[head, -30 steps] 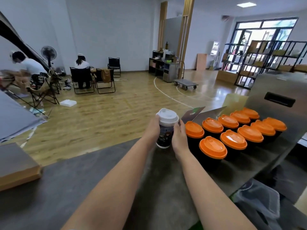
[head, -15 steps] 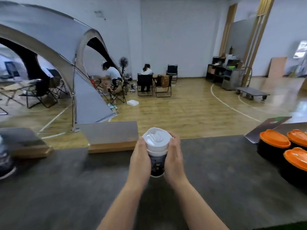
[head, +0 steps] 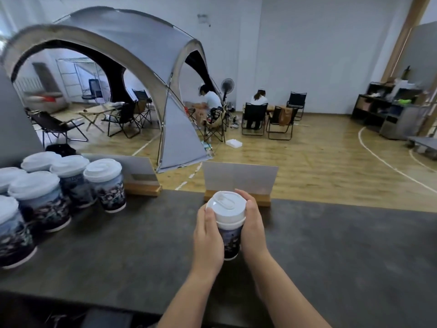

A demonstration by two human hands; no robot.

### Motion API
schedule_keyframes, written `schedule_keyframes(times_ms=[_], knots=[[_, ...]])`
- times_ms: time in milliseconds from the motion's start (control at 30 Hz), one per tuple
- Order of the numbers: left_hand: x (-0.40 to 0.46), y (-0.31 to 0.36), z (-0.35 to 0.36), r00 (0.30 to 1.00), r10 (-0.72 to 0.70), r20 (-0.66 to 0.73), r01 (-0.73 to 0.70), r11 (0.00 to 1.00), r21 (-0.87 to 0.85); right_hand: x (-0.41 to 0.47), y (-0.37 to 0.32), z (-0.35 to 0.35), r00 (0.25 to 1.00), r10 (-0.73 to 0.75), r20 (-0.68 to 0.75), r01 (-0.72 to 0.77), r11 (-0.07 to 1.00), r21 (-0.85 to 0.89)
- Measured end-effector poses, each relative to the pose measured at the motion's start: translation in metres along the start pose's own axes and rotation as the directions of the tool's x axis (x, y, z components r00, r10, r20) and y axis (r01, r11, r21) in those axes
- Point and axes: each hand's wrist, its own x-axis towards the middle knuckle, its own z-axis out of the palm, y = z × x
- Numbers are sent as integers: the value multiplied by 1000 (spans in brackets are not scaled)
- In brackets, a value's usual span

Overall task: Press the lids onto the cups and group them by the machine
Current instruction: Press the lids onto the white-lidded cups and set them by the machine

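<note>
Six or so lidded cups [head: 104,184] already grouped at far left of worktop [head: 331,252], one more cup [head: 230,240], white lid [head: 227,205] seated, held mid-worktop, fingers of left hand [head: 208,242] and right hand [head: 254,230] curled round it, yet to join group; machine not in view.

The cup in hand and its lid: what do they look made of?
Cup: likely paper, its wall carrying a dark printed picture with a matte look. Lid: probably moulded plastic, plain white, smooth, with a raised sip ridge on top.
</note>
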Motion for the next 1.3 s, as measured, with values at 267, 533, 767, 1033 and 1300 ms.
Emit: schedule_keyframes(times_ms=[267, 533, 767, 1033, 1300], knots=[[16, -10, 19, 965, 201, -168, -226, 964, -142, 14, 11, -2, 972, -217, 96, 218, 976, -2], [26, -21, 24, 933, 268, -238, -304, 944, -126, 22, 21, -2, 962, -256, 91, 254, 967, 37], [21, -13, 18, 921, 240, -307, -248, 969, 12, 8, 3, -2, 979, -204, 3, 204, 978, -50], [-6, -3, 17, 969, 245, -28, -245, 970, -4, -39, -9, -33, 962, -218, 166, 250, 948, -199], [18, 13, 26, 985, 162, 53, -158, 984, -78, -32, -24, -49, 956, -279, 90, 293, 923, -249]])
